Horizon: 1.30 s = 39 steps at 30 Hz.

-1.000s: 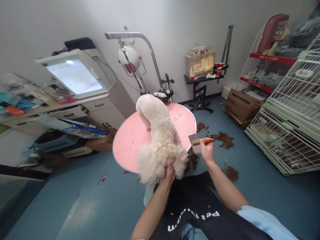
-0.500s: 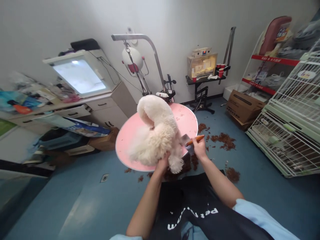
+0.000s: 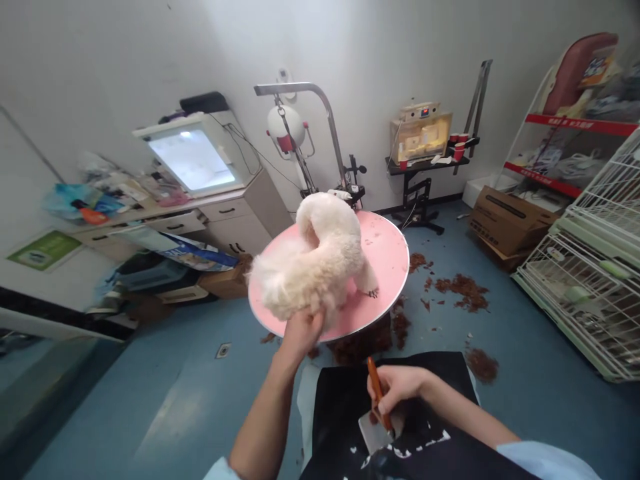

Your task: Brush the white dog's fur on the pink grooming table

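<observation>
The white fluffy dog (image 3: 320,263) is standing on the round pink grooming table (image 3: 387,253), its rear end turned toward me and its head curling away toward the far edge. I am gripping the fur at its hindquarters with my left hand (image 3: 300,331), fingers closed into the coat at the near rim of the table. My right hand (image 3: 395,387) is sitting low, close to my body over my black apron (image 3: 345,413), well apart from the dog, and it is wrapped tight around the orange handle of a slicker brush (image 3: 377,417), whose flat metal head is pointing down toward my lap. Brown clumps of cut fur (image 3: 460,288) are lying scattered on the blue floor (image 3: 150,393) to the right of the table and under its near edge. A curved metal grooming arm (image 3: 320,113) is rising behind the table. To the right, white wire cages (image 3: 590,280) are stacked beside cardboard boxes (image 3: 505,217), and to the left a white cabinet (image 3: 235,220) is carrying a lit box (image 3: 195,157).
</observation>
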### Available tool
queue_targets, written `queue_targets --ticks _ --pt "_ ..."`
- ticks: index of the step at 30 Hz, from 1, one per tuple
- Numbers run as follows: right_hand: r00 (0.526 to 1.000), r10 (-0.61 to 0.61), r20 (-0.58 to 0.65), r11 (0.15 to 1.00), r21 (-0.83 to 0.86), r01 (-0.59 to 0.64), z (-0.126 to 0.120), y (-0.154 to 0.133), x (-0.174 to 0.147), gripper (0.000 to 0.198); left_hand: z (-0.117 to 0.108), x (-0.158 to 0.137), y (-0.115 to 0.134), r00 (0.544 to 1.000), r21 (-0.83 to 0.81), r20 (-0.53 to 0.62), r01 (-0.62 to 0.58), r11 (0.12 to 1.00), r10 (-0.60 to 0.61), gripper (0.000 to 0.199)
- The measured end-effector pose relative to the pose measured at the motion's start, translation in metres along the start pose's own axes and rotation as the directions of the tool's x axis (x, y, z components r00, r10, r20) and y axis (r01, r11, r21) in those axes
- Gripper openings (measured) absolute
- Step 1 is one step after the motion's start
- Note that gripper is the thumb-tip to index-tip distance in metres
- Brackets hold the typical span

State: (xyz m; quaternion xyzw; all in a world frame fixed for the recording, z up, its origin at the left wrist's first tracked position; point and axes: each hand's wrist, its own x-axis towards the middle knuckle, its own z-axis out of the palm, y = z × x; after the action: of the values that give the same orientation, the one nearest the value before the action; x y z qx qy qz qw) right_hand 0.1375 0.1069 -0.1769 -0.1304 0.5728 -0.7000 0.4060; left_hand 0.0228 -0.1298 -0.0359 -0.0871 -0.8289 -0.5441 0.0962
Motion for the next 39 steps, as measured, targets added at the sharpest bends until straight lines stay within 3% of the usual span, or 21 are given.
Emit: queue_targets --ticks 2,6,9,10,13,14,15,17,18,19,21,22,23,25,26,30,34,35,37,38,39 --pt "0.967 -0.201 -0.155 0.979 -0.065 0.193 -0.01 -0.038 -0.008 0.061 -0.019 -0.011 0.009 0.99 -0.007 0.069 -0.122 0.992 0.123 0.029" --pt "0.552 -0.602 -0.578 0.732 -0.123 0.67 -0.014 -0.126 0.005 0.05 -0.046 0.009 0.037 0.973 -0.17 0.063 -0.211 0.963 0.224 0.023" --pt "0.404 -0.707 -0.581 0.625 -0.245 0.741 -0.01 -0.168 0.033 0.05 -0.054 0.039 0.043 0.968 -0.32 0.247 0.031 0.947 0.052 0.027" --pt "0.323 -0.728 -0.605 0.592 -0.316 0.742 -0.01 -0.176 0.041 0.05 -0.056 0.046 0.041 0.953 -0.338 0.303 0.107 0.935 0.001 0.029" --pt "-0.03 -0.715 -0.699 0.465 -0.507 0.726 -0.006 -0.179 0.054 0.045 -0.058 0.051 0.022 0.929 -0.362 0.364 0.208 0.909 -0.068 0.036" --pt "-0.065 -0.72 -0.691 0.443 -0.53 0.723 -0.004 -0.176 0.056 0.043 -0.058 0.048 0.015 0.926 -0.368 0.368 0.223 0.903 -0.078 0.038" --pt "-0.025 -0.748 -0.663 0.444 -0.529 0.723 -0.002 -0.172 0.057 0.041 -0.057 0.045 0.008 0.923 -0.376 0.374 0.239 0.895 -0.089 0.041" --pt "0.162 -0.796 -0.583 0.505 -0.494 0.708 0.001 -0.166 0.059 0.04 -0.054 0.037 -0.003 0.921 -0.413 0.375 0.271 0.869 -0.109 0.045" --pt "0.197 -0.788 -0.583 0.532 -0.486 0.693 0.002 -0.164 0.059 0.04 -0.052 0.034 -0.007 0.921 -0.44 0.371 0.284 0.852 -0.116 0.047" --pt "0.161 -0.768 -0.62 0.54 -0.491 0.684 0.001 -0.163 0.06 0.041 -0.05 0.031 -0.01 0.923 -0.468 0.365 0.297 0.832 -0.124 0.048" --pt "0.006 -0.71 -0.704 0.512 -0.51 0.691 0.0 -0.162 0.06 0.041 -0.045 0.027 -0.016 0.918 -0.51 0.367 0.332 0.793 -0.149 0.049" --pt "-0.009 -0.705 -0.709 0.502 -0.507 0.701 0.0 -0.162 0.06 0.041 -0.043 0.026 -0.018 0.911 -0.52 0.377 0.355 0.776 -0.165 0.049" --pt "0.045 -0.725 -0.687 0.509 -0.49 0.708 0.0 -0.161 0.061 0.041 -0.041 0.025 -0.022 0.904 -0.528 0.387 0.376 0.761 -0.179 0.049" --pt "0.239 -0.759 -0.605 0.57 -0.442 0.692 0.001 -0.158 0.062 0.039 -0.037 0.023 -0.029 0.899 -0.541 0.391 0.398 0.741 -0.197 0.047" --pt "0.282 -0.752 -0.596 0.596 -0.432 0.677 0.002 -0.157 0.063 0.04 -0.035 0.022 -0.033 0.901 -0.544 0.386 0.395 0.74 -0.198 0.047" --pt "0.094 -0.73 -0.677 0.539 -0.486 0.688 0.004 -0.151 0.066 0.039 -0.026 0.018 -0.049 0.922 -0.547 0.357 0.335 0.767 -0.149 0.051" --pt "0.295 -0.774 -0.561 0.595 -0.483 0.642 0.001 -0.146 0.063 0.036 -0.019 0.014 -0.061 0.929 -0.555 0.352 0.308 0.773 -0.118 0.057" --pt "0.25 -0.769 -0.589 0.586 -0.493 0.642 -0.001 -0.145 0.062 0.037 -0.018 0.013 -0.063 0.933 -0.567 0.342 0.299 0.768 -0.11 0.059" --pt "0.052 -0.757 -0.651 0.508 -0.537 0.674 -0.005 -0.144 0.059 0.038 -0.015 0.011 -0.067 0.936 -0.581 0.337 0.29 0.76 -0.1 0.061" --pt "-0.007 -0.76 -0.65 0.467 -0.553 0.691 -0.006 -0.142 0.058 0.037 -0.014 0.011 -0.069 0.936 -0.583 0.339 0.29 0.759 -0.097 0.061" --pt "0.008 -0.779 -0.626 0.451 -0.551 0.702 -0.006 -0.141 0.058 0.037 -0.012 0.01 -0.071 0.936 -0.585 0.339 0.288 0.758 -0.094 0.061"
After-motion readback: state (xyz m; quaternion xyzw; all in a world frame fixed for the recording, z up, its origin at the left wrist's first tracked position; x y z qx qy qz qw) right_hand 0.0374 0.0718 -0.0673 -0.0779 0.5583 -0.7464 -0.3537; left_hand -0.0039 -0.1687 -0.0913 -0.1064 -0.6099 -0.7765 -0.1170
